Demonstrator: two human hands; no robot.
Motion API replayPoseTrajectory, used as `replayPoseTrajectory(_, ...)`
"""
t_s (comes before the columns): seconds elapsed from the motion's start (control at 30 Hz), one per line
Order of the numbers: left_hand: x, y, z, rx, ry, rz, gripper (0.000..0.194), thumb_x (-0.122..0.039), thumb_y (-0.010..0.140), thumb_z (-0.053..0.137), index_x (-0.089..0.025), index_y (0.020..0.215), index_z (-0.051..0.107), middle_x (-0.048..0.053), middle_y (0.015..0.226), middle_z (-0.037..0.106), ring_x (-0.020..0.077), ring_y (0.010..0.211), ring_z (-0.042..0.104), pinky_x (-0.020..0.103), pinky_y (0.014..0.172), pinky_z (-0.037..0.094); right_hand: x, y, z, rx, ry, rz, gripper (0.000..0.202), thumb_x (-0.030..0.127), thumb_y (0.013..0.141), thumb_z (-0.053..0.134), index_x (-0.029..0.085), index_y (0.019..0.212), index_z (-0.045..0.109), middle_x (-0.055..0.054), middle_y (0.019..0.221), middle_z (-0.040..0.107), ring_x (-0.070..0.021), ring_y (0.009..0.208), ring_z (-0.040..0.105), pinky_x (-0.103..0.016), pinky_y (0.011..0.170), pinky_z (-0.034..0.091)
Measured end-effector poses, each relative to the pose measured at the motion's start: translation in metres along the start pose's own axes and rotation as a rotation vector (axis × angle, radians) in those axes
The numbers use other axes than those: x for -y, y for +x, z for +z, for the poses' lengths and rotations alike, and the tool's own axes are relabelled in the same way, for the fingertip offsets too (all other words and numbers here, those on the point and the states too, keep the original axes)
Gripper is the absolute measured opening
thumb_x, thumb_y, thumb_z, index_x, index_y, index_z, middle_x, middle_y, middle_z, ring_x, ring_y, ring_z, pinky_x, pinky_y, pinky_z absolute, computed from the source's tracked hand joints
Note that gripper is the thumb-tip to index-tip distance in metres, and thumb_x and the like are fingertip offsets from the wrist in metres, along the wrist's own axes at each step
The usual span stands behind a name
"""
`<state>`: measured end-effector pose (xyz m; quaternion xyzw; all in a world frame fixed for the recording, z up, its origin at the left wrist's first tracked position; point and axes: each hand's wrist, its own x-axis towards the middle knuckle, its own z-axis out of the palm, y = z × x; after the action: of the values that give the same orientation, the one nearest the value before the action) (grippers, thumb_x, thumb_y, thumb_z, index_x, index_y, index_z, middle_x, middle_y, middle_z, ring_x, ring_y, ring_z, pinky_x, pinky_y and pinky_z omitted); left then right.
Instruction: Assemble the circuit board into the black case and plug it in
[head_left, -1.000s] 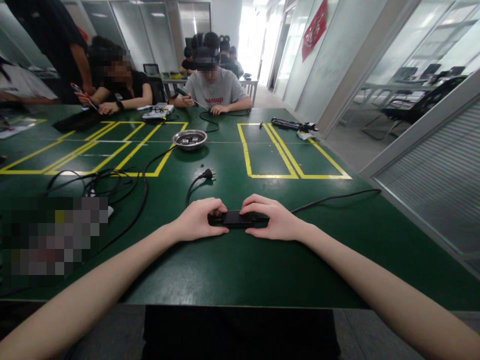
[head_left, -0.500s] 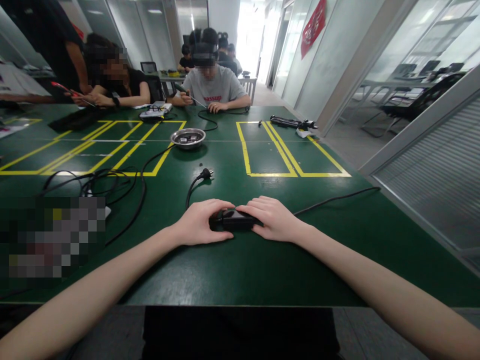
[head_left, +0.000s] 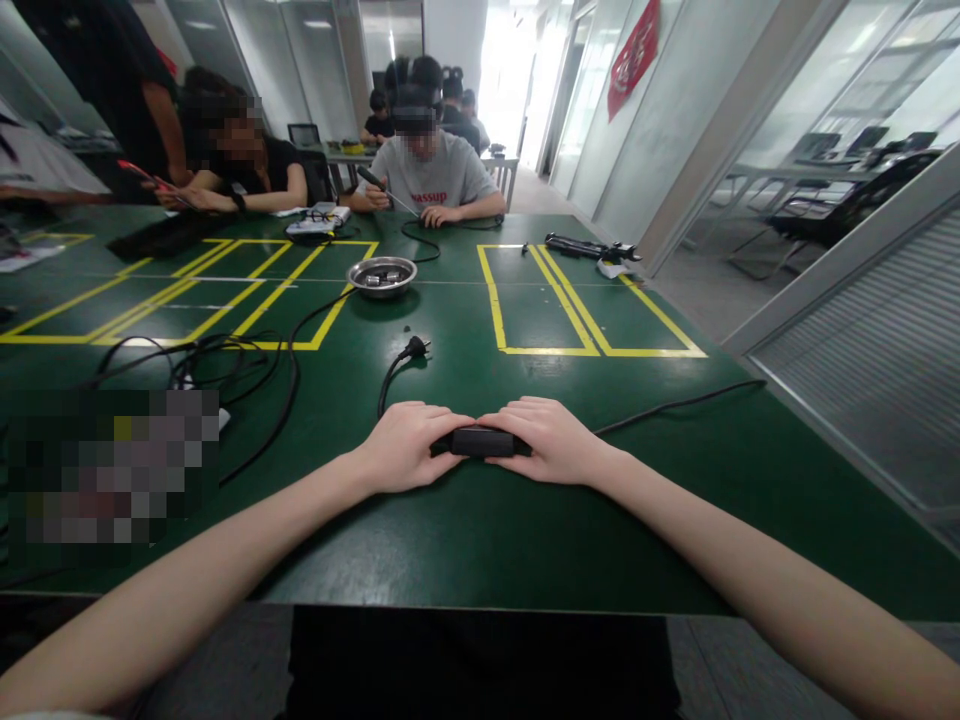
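Note:
A black power adapter [head_left: 482, 442] lies low over the green table [head_left: 420, 560] near its front, held between my two hands. My left hand [head_left: 409, 447] is closed on its left end, with fingers along the far side and thumb on the near side. Gripping the right end is my right hand [head_left: 546, 440], fingers and thumb placed the same way. Beyond my left hand, a black plug [head_left: 415, 347] rests on the table with its cord running back behind that hand. A thin black cable [head_left: 675, 403] leads off to the right past my right hand.
A metal bowl [head_left: 382, 278] with small metal parts sits farther back. Coiled black cables [head_left: 202, 355] and a blurred-out object [head_left: 112, 470] are at left. Yellow tape [head_left: 551, 352] marks the table. A folded black tripod-like item [head_left: 592, 247] lies far right. A person [head_left: 431, 165] works opposite with a tool.
My left hand has closed in on the adapter's left end. The adapter has turned slightly, so a flat face points toward me. The view has shifted a little.

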<state>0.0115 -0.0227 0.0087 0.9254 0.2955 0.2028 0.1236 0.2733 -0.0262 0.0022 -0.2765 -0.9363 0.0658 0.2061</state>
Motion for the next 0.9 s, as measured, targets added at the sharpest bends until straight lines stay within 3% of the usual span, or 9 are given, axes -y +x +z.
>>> replayPoseTrajectory(0.27,-0.0014,0.0015,-0.0015,0.017,0.037,0.037,0.041,-0.048,0.096,0.064,-0.019,0.124,0.070,0.008,0.096,0.080,0.0227,0.084,0.075,0.032,0.080,0.052,0.0038,-0.0008,-0.0020,0.022,-0.013,-0.005,0.033,0.039,0.101,0.059,0.015,0.121,0.068,-0.011,0.093,0.077,-0.0236,0.083,0.072,-0.034,0.077,0.049)
replayPoseTrajectory(0.47,-0.0018,0.0003,-0.0017,0.022,0.041,0.061,0.036,-0.047,0.100,0.060,-0.018,0.118,0.070,0.009,0.097,0.080,0.0243,0.085,0.076,0.033,0.077,0.050,0.0043,0.0006,-0.0026,0.012,-0.036,-0.008,0.038,0.047,0.100,0.061,0.016,0.121,0.068,-0.010,0.090,0.077,-0.0240,0.082,0.071,-0.035,0.077,0.048)
replayPoseTrajectory(0.7,-0.0051,0.0012,0.0046,0.004,0.166,0.061,0.042,-0.055,0.100,0.058,-0.018,0.118,0.069,0.009,0.094,0.079,0.0238,0.083,0.075,0.032,0.075,0.051,0.0056,-0.0008,-0.0022,0.031,-0.101,-0.021,0.036,0.044,0.103,0.055,0.015,0.120,0.067,-0.010,0.090,0.077,-0.0227,0.079,0.071,-0.033,0.074,0.047)
replayPoseTrajectory(0.9,-0.0085,0.0013,0.0068,0.010,0.196,0.046,0.040,-0.052,0.105,0.051,-0.017,0.114,0.069,0.008,0.094,0.079,0.0233,0.082,0.074,0.032,0.073,0.051,0.0042,-0.0007,-0.0046,-0.023,-0.164,-0.057,0.037,0.047,0.106,0.052,0.015,0.115,0.068,-0.008,0.086,0.074,-0.0209,0.076,0.068,-0.032,0.071,0.045)
